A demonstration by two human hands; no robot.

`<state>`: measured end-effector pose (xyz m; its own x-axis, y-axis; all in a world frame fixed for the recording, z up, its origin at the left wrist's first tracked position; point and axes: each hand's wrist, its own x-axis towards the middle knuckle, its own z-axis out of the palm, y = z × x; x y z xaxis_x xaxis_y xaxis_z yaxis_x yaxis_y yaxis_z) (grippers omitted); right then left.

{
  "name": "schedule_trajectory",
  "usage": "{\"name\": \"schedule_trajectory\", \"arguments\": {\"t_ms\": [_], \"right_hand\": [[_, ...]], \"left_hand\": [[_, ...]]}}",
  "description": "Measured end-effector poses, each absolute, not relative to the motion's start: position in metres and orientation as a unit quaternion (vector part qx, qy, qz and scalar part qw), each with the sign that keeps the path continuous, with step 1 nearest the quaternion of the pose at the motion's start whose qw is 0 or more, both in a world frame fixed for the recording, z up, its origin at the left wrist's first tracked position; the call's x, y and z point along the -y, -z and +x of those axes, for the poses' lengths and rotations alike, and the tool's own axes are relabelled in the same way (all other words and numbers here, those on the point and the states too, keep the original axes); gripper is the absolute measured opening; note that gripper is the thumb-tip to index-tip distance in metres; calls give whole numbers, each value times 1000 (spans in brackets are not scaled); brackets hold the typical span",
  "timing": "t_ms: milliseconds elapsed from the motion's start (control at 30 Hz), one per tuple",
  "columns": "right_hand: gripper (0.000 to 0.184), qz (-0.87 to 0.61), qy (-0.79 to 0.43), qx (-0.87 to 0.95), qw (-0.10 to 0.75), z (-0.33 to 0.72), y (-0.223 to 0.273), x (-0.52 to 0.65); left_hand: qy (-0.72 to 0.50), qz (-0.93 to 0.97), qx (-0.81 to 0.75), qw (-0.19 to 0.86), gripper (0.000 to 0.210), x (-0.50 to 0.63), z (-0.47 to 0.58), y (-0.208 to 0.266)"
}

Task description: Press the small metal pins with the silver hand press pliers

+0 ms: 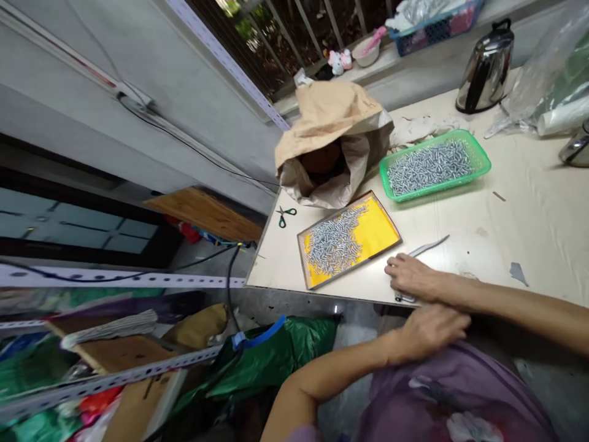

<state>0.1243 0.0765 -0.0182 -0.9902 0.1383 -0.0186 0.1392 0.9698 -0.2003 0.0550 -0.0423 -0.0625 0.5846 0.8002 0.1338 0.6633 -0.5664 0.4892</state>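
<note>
Slim grey strip (430, 246) lies on the table (543, 215) just past the right hand (409, 276), which rests with fingers curled beside a small metal piece (399, 297) at the near edge; can't tell whether it grips either. Left hand (432, 334) is bent-fingered below the right forearm, contents unclear. Main risks: a sideways nudge could push the metal piece off the edge, or an arm swinging left could knock the shallow tray (380, 226), close to that edge, spilling its loose metal parts (334, 245).
</note>
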Motion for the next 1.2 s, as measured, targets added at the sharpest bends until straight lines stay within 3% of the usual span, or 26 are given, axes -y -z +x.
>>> {"name": "schedule_trajectory", "arguments": {"t_ms": [100, 200, 333, 433, 633, 833, 967, 1067, 1200], "right_hand": [[12, 48, 114, -992, -27, 117, 32, -73], [12, 74, 179, -973, -127, 119, 33, -79], [21, 168, 228, -911, -299, 128, -1, -107], [24, 264, 158, -883, -355, 139, -40, -149], [34, 367, 35, -870, -328, 166, -78, -194], [32, 292, 167, -913, -232, 190, -8, -123], [27, 297, 229, -921, -108, 209, 39, -70], [17, 317, 237, -917, -43, 215, 50, -50], [16, 336, 220, -915, -18, 215, 49, -42]], "left_hand": [[-175, 846, -481, 149, 26, 42, 19, 52], [-205, 770, -602, 62, 23, 15, -32, 34], [-195, 685, -702, -26, 19, -49, -90, 16], [-94, 679, -728, -25, 16, -89, -110, 14], [-8, 694, -720, -2, 19, -114, -113, 23], [-83, 667, -738, 57, 16, -109, -112, 9], [-232, 560, -739, 293, 8, -79, -91, 4], [-258, 464, -703, 473, 22, -45, -65, 9], [-249, 400, -698, 539, 35, -7, -36, 20]]}}
